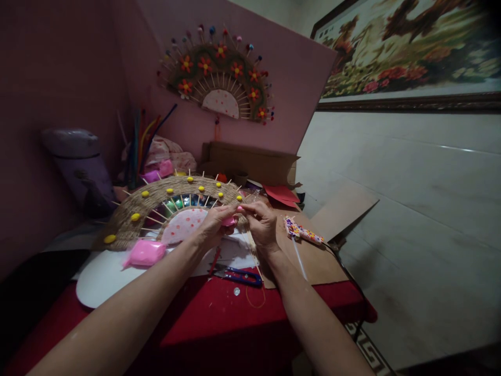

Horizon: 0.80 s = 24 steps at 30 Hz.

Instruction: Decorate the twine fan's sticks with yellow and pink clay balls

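Observation:
My left hand (pixel 214 225) is closed around a lump of pink clay (pixel 228 221). A small pink bit (pixel 239 209) shows at the fingertips, where my right hand (pixel 261 225) pinches it against the left. Both hands meet in front of the right end of a half-round fan (pixel 129 204), wound with brown twine over thin sticks and dotted with yellow clay pieces. The fan's spotted half-circle centre (pixel 183 225) is partly behind my left hand. On the near side lies a pink clay packet (pixel 146 253), left of my left forearm.
Blue-handled thread snips (pixel 238 275) lie on the red-covered table (pixel 219 318). Cardboard (pixel 313 266) and a patterned glue gun (pixel 303 231) are on the right. A purple flask (pixel 80 172) stands left; a finished flower fan (pixel 219 78) hangs on the pink board behind.

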Available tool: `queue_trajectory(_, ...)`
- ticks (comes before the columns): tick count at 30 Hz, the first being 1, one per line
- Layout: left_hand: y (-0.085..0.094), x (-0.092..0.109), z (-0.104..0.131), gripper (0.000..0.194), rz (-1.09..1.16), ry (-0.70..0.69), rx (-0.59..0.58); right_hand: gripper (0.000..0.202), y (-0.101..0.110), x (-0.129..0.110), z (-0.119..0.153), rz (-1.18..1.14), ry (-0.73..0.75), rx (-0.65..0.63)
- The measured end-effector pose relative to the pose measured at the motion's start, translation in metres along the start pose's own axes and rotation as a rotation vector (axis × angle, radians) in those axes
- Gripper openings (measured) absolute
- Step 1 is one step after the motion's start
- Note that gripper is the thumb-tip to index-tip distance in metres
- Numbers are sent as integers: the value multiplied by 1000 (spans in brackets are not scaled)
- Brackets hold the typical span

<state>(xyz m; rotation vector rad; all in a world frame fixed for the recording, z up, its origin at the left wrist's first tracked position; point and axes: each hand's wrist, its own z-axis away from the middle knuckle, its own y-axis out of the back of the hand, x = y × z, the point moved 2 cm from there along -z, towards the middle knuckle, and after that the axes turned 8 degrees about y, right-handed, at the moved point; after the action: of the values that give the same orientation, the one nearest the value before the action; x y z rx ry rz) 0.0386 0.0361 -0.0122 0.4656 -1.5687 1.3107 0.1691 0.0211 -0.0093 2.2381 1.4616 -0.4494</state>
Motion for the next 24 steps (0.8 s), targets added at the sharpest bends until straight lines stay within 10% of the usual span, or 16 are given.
queue_trajectory(24, 0, 2, -1, 26, 66, -44, -10, 35, 0, -9, 1, 94, 43, -142)
